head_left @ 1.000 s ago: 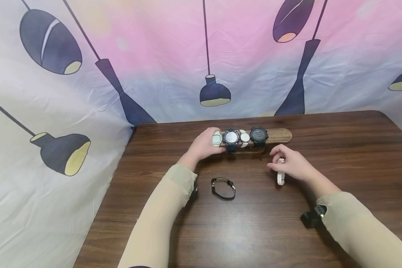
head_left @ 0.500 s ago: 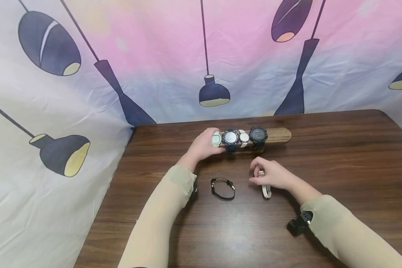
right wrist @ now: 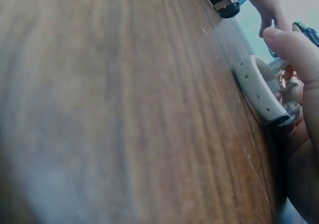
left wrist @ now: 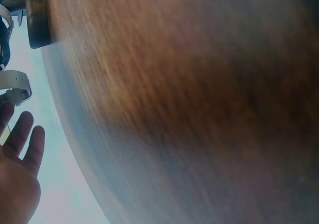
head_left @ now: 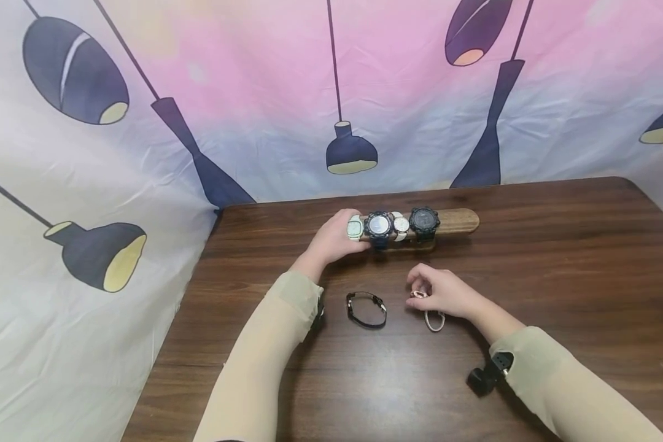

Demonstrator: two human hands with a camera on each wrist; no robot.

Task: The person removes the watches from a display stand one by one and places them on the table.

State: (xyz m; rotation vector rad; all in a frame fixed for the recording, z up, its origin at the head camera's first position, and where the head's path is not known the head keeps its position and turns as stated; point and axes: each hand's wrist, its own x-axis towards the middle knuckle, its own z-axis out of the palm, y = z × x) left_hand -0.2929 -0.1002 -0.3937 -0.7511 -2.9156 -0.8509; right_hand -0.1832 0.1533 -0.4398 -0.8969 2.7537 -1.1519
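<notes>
My left hand holds the left end of a wooden watch stand, thumb in front. Beside its fingertips on the bar sits a mint-green watch. To the right follow a black watch with a silver dial, a small white-strapped watch and a bulky black watch. In front of the stand, my right hand pinches a white watch between thumb and fingers, its buckled strap hanging as a loop. Left of that hand, a slim black watch lies closed on the table.
All of this is on a dark brown wooden table. A cloth backdrop printed with hanging lamps rises behind and to the left. A small black camera is worn at the right wrist.
My right hand has moved left and toward me with the white watch, which has turned so its loop shows. My left hand stays at the stand's end.
</notes>
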